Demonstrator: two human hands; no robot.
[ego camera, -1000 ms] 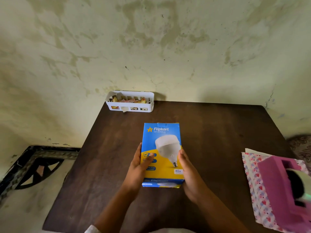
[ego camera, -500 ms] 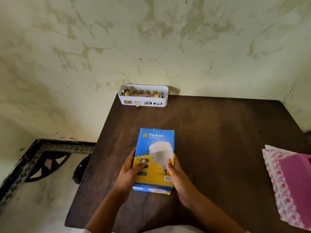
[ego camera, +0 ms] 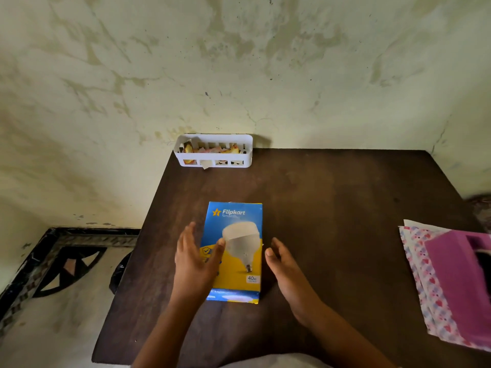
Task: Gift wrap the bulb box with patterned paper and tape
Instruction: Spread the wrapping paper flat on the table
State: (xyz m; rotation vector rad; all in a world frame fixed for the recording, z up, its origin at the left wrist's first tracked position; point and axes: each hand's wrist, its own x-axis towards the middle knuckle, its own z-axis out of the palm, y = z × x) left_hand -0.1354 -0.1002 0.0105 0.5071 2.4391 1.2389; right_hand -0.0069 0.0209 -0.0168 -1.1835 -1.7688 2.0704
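Observation:
The blue and yellow bulb box [ego camera: 239, 235] lies flat on the dark brown table [ego camera: 332, 208], printed face up. My left hand [ego camera: 196, 261] hovers over the box's left edge with straight fingers, the thumb over the printed face. My right hand [ego camera: 285, 264] is just off the box's right side, fingers relaxed, holding nothing. Patterned paper [ego camera: 425, 282] with pink and blue marks lies at the table's right edge. On it sits a pink tape dispenser [ego camera: 457, 274], partly cut off by the frame.
A white slotted basket [ego camera: 212, 152] holding small packets stands at the table's back left against the stained wall. The floor with a dark patterned border [ego camera: 53, 261] lies to the left of the table. A dark object [ego camera: 119, 272] shows beside the table's left edge.
Both hands have let go of the box, which now lies on the table. The hands have drawn apart from its sides. The view has shifted left.

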